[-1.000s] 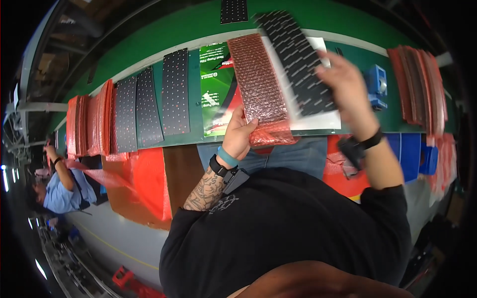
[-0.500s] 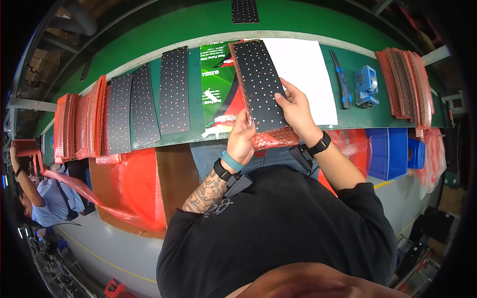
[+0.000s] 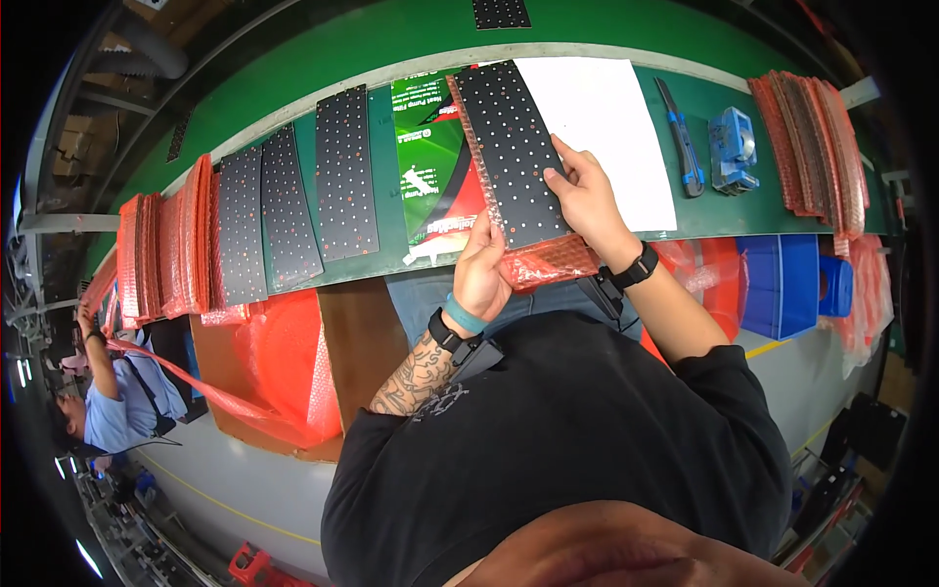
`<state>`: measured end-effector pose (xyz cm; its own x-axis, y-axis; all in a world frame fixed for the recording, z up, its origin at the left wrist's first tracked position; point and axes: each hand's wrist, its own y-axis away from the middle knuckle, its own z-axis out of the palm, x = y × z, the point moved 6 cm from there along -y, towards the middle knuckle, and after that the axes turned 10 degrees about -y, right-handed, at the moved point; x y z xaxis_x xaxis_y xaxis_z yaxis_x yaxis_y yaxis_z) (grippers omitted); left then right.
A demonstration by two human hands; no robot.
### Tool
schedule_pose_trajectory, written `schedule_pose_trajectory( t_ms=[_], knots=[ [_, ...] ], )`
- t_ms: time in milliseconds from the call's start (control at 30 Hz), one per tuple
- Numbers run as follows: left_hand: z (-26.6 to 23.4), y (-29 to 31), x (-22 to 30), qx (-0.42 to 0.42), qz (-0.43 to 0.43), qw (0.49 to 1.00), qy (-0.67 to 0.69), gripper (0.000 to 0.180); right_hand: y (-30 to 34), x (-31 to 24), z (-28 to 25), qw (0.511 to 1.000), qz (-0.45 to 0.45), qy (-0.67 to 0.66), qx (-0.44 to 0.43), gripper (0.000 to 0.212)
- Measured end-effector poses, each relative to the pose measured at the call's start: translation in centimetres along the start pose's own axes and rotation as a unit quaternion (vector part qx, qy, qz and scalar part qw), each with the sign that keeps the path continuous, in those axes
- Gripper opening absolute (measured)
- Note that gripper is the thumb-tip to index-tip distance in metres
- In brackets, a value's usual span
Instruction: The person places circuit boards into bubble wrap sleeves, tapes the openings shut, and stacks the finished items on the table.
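My left hand (image 3: 482, 275) grips the near end of a red bubble-wrap sleeve (image 3: 548, 262). A long black panel dotted with small white points (image 3: 511, 149) lies on top of that sleeve, and my right hand (image 3: 585, 192) holds the panel by its right edge. Panel and sleeve rest over the front edge of the green bench (image 3: 391, 259), above a green printed sheet (image 3: 430, 166) and beside a white sheet (image 3: 606, 127).
Three more black dotted panels (image 3: 293, 196) lie in a row to the left, next to a stack of red-wrapped panels (image 3: 156, 245). A blue utility knife (image 3: 682, 147), a blue tape dispenser (image 3: 734, 147) and another red-wrapped stack (image 3: 812, 137) are at right. Blue bins (image 3: 782, 284) sit below. Another person (image 3: 108, 391) works at far left.
The black panel came down from the raised right hand onto the red sleeve. My right hand now holds the panel's edge close to my left hand.
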<state>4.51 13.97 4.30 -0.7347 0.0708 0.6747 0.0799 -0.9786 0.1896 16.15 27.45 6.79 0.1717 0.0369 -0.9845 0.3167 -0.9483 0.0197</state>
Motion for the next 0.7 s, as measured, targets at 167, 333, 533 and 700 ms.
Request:
schedule_pose_trajectory(
  t_ms=[167, 333, 533, 700],
  knots=[
    [0.0, -0.4, -0.6, 0.023, 0.049, 0.994, -0.094, 0.045, 0.9, -0.9, 0.5, 0.991, -0.092, 0.094, 0.012, 0.053],
    [0.2, -0.4, -0.6, 0.028, 0.065, 0.986, -0.154, 0.047, 0.4, -1.7, 0.3, 0.981, -0.096, 0.161, -0.053, 0.051],
    [-0.4, -0.2, -0.9, 0.028, 0.058, 0.985, -0.161, 0.050, -13.3, -5.9, 3.0, 0.898, -0.251, 0.343, -0.110, 0.039],
    [0.0, 0.1, -0.5, 0.031, 0.077, 0.982, -0.171, 0.052, -16.9, -3.1, 8.1, 0.860, -0.257, 0.395, -0.195, 0.039]
  ],
)
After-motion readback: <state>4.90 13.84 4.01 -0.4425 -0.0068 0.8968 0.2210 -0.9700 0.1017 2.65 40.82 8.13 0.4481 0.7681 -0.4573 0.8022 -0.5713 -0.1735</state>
